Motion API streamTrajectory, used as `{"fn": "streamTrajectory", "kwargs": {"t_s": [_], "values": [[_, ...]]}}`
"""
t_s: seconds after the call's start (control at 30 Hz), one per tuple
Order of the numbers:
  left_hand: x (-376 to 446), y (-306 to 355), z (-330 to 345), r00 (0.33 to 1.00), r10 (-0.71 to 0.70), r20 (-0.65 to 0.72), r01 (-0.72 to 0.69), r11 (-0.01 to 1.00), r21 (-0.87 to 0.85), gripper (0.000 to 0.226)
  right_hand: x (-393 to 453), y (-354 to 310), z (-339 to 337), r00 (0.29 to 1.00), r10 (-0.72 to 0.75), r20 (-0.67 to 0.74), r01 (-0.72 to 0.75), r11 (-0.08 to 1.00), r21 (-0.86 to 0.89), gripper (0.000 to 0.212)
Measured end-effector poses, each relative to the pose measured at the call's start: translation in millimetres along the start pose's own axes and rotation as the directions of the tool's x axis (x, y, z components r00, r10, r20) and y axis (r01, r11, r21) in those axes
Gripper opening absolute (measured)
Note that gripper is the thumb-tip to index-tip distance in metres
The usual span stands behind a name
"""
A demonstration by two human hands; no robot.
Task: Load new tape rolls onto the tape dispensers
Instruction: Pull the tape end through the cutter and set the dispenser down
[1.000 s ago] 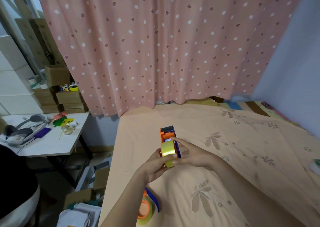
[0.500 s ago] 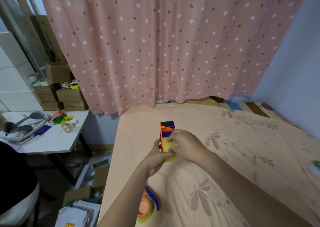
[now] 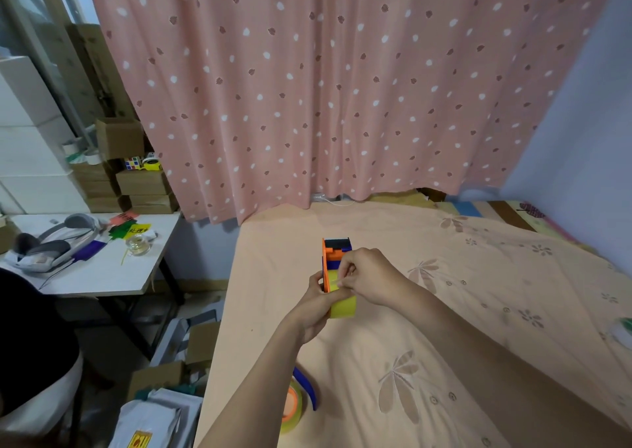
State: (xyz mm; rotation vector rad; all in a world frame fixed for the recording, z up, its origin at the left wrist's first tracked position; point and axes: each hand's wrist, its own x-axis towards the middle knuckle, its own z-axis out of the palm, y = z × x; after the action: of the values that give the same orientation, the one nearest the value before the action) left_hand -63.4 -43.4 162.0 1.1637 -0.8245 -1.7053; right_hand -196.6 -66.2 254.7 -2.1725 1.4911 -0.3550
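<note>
Right hand (image 3: 369, 275) is on top of the tape dispenser (image 3: 337, 254), fingertips pinched at something thin and pale near the roll's upper edge, prob. the loose tape end, tho it's too small to say for sure. Left hand (image 3: 316, 302) is just under and to the left of that grip, fingers wrapped round the dispenser body, holding it up off the bed (image 3: 478, 311). The yellow tape roll (image 3: 343, 307) sits in the dispenser right below the right grip, its lower half poking out beneath the fingers, so the roll looks seated already. Judging from that: roll on, tape end likely being found or fed twd the orange-and-blue front end, which sticks out beyond the knuckles, away from the person. Threading not visibly done, no tape seen across the cutter. Further out, down near the left forearm, a second dispenser (image 3: 301, 403) lies on the bed edge w/ a yellowish roll and blue handle; loaded or not, can't tell, the arm cuts across it. Far right of both grips, at the frame edge, a whitish-green thing (image 3: 624, 329) is cut off, maybe another roll. The hub, the roll's core and the right thumb are all hidden behind the fingers.
</note>
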Motion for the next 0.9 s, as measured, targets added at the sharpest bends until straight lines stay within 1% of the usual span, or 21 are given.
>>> {"fn": "streamTrajectory", "kwargs": {"t_s": [0.07, 0.13, 0.23, 0.37, 0.43, 0.57, 0.63, 0.77, 0.9], "values": [[1, -1, 0, 1.000, 0.003, -0.005, -0.003, 1.000, 0.016, 0.096, 0, -2, -1, 1.000, -0.006, 0.006, 0.006, 0.999, -0.041, 0.019], [3, -3, 0, 1.000, 0.011, -0.008, -0.011, 0.999, 0.035, 0.096, 1, -3, -2, 0.999, 0.003, 0.041, -0.002, 0.999, -0.035, 0.016], [4, -4, -1, 1.000, 0.011, -0.015, -0.010, 0.999, 0.038, 0.096, 2, -5, -3, 0.996, 0.022, 0.081, -0.022, 1.000, 0.004, 0.032], [4, -6, -1, 1.000, -0.002, -0.011, 0.003, 0.998, 0.059, 0.098, 1, -7, -3, 0.996, 0.025, 0.090, -0.026, 1.000, 0.010, 0.034], [3, -6, -1, 1.000, -0.005, -0.007, 0.005, 0.998, 0.064, 0.099, -1, -7, -5, 0.994, 0.039, 0.106, -0.039, 0.999, 0.000, 0.030], [3, -11, -6, 1.000, -0.011, 0.011, 0.010, 0.998, 0.061, 0.093, -2, -2, -8, 0.994, 0.059, 0.096, -0.063, 0.997, 0.033, 0.013], [3, -11, -6, 1.000, -0.013, 0.029, 0.011, 0.998, 0.068, 0.091, -3, -1, -6, 0.995, 0.055, 0.088, -0.059, 0.997, 0.040, 0.008], [3, -8, -5, 1.000, -0.015, 0.007, 0.015, 0.998, 0.067, 0.094, -2, -4, -5, 0.995, 0.059, 0.084, -0.062, 0.998, 0.029, 0.005], [1, -5, -5, 1.000, -0.029, 0.010, 0.028, 0.998, 0.063, 0.092, 0, -5, -6, 0.995, 0.062, 0.075, -0.062, 0.998, -0.006, 0.009]]}}
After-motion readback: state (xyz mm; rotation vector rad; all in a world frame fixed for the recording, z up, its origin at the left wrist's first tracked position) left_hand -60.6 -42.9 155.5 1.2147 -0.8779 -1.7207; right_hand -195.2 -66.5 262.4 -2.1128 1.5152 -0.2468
